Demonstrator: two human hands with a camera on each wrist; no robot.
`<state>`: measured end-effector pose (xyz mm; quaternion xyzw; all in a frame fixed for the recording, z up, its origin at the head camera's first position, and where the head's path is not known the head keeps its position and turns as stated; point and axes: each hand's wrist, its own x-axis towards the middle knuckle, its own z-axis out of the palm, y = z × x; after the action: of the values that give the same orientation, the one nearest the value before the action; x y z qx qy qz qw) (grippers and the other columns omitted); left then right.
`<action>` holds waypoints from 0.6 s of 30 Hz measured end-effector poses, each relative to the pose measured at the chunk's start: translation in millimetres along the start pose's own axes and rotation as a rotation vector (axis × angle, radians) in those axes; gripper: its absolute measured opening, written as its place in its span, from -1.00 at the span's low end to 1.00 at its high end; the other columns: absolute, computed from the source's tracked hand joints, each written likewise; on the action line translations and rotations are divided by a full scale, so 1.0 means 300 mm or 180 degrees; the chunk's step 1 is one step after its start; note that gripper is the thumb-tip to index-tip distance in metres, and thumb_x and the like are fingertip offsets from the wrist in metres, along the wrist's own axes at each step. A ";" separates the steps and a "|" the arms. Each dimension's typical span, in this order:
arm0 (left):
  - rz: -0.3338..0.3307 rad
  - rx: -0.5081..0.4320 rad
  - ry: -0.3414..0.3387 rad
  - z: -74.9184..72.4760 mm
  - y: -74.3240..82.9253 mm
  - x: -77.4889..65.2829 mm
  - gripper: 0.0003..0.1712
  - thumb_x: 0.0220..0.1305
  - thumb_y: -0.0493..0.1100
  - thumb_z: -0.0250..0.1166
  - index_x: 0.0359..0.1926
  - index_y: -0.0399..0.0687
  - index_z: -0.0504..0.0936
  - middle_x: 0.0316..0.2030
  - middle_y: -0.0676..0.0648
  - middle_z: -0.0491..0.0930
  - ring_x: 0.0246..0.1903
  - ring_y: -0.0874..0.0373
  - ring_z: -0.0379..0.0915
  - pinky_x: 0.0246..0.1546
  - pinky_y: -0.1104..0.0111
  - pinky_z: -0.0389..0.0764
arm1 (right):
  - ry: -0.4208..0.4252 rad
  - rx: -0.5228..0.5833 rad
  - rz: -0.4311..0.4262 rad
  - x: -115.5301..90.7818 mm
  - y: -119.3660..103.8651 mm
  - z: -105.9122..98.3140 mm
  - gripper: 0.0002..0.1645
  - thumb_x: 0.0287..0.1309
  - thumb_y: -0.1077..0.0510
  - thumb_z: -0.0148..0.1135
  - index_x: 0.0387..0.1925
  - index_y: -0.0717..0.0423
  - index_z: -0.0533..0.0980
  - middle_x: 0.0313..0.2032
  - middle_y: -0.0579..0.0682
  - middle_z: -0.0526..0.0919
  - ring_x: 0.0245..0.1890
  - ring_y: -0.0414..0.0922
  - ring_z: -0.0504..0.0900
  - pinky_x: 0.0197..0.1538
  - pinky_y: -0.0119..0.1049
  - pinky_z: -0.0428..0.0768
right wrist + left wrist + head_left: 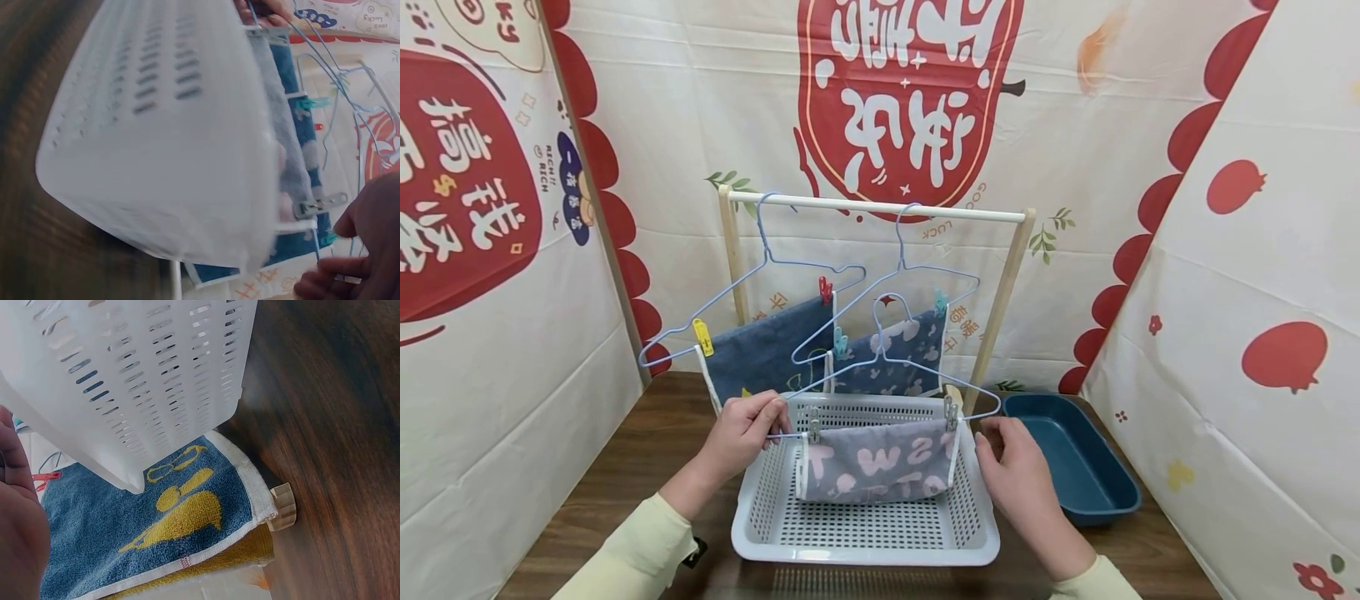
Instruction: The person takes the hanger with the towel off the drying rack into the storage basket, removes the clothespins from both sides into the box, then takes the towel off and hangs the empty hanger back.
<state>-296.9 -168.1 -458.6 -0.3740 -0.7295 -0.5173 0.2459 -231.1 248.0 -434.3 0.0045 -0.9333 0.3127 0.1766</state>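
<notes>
My left hand grips the left end of a blue wire hanger, its fingertips curled round the wire. From that hanger's bottom bar hangs a grey towel with pink letters and white edging. A grey clip fastens it on the left, and another grey clip on the right. Beside the hanger's right end is my right hand, thumb and fingers loosely bent and apart; in the right wrist view its fingertips are close to the wire. Beneath the towel stands a white perforated basket.
Behind the basket, a drying rack carries two more blue hangers. One bears a dark blue towel with a yellow clip and red clip; the other, a patterned blue towel. A teal tub stands at right.
</notes>
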 end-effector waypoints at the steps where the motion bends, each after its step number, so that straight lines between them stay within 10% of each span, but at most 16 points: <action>1: 0.0001 0.0000 0.0001 0.000 0.000 -0.001 -0.59 0.56 -0.58 0.16 -0.32 -0.05 0.69 -0.50 -0.06 0.68 -0.68 0.14 0.47 -0.64 0.45 0.57 | 0.0024 0.0015 -0.0054 0.004 0.000 -0.006 -0.63 0.55 0.15 0.33 0.26 0.22 0.60 0.03 0.11 0.65 -0.09 0.02 0.58 -0.03 -0.10 0.73; 18: -0.0028 0.0001 -0.0022 -0.009 0.005 -0.004 -0.59 0.56 -0.57 0.16 -0.33 -0.04 0.69 -0.49 -0.05 0.70 -0.67 0.13 0.47 -0.65 0.43 0.57 | 0.0012 -0.0204 -0.1215 0.060 -0.009 -0.027 -0.51 0.52 0.19 0.40 0.38 0.17 0.55 0.23 0.15 0.69 0.13 0.09 0.67 0.19 0.23 0.74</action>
<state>-295.2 -170.8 -457.7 -0.3725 -0.7320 -0.5169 0.2412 -244.9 252.5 -420.6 0.1751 -0.9246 0.2437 0.2345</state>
